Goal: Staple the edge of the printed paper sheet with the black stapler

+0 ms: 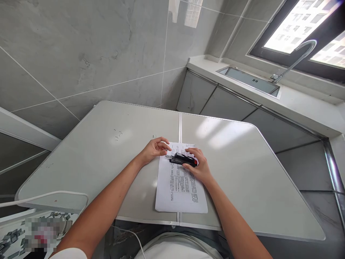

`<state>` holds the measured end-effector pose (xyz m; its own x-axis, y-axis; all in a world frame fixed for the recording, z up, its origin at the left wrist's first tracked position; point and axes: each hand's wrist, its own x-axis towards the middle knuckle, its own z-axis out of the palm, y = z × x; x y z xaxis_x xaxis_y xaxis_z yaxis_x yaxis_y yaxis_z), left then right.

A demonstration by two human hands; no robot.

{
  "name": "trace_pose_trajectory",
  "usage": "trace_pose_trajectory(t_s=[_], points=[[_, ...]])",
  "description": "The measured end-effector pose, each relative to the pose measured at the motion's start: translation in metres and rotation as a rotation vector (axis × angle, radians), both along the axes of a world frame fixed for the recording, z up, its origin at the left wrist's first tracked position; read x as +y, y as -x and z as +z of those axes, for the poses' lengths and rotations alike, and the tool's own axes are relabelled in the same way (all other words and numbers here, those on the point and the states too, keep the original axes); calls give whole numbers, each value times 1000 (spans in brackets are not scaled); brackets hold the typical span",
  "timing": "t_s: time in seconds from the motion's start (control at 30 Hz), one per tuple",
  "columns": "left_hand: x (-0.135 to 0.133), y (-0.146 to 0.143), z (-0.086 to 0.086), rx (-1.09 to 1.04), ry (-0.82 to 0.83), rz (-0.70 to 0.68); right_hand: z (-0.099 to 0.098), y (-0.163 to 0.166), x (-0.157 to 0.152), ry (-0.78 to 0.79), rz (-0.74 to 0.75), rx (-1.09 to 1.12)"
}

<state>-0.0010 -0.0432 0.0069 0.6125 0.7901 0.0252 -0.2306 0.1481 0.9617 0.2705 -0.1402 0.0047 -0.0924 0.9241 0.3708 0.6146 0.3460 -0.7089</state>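
Observation:
A black stapler (182, 159) with a red part at its right end lies over a printed sheet of paper (180, 207). My right hand (199, 166) is wrapped round the stapler's right end, thumb on the near side and fingers on the far side. At the stapler's left end, a silver metal piece (168, 157) sticks out. Close beside that piece, at the paper's upper left edge, my left hand (155, 149) has its fingers curled in towards the thumb. What lies between those fingertips, if anything, is too small to make out.
The pale folding table (129, 122) has a seam down its middle. A small clear or silvery bit (154, 136) lies beyond my left hand. A white cable (54, 192) crosses the left corner. Behind stand a tiled wall and a counter with a sink (250, 82) and faucet.

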Motion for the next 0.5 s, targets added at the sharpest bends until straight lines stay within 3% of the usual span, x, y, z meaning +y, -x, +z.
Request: trace_pose_trajectory(t_s=[0.1, 0.17, 0.37, 0.5], points=[[0, 1, 1, 17, -45, -20, 9, 8, -2, -230, -68, -46], [0, 1, 2, 37, -58, -29, 17, 19, -3, -322, -33, -116], [-4, 3, 6, 53, -108, -127, 35, 64, 1, -385, 172, -370], [-4, 5, 4, 43, -152, -158, 32, 76, 9, -424, 175, -385]])
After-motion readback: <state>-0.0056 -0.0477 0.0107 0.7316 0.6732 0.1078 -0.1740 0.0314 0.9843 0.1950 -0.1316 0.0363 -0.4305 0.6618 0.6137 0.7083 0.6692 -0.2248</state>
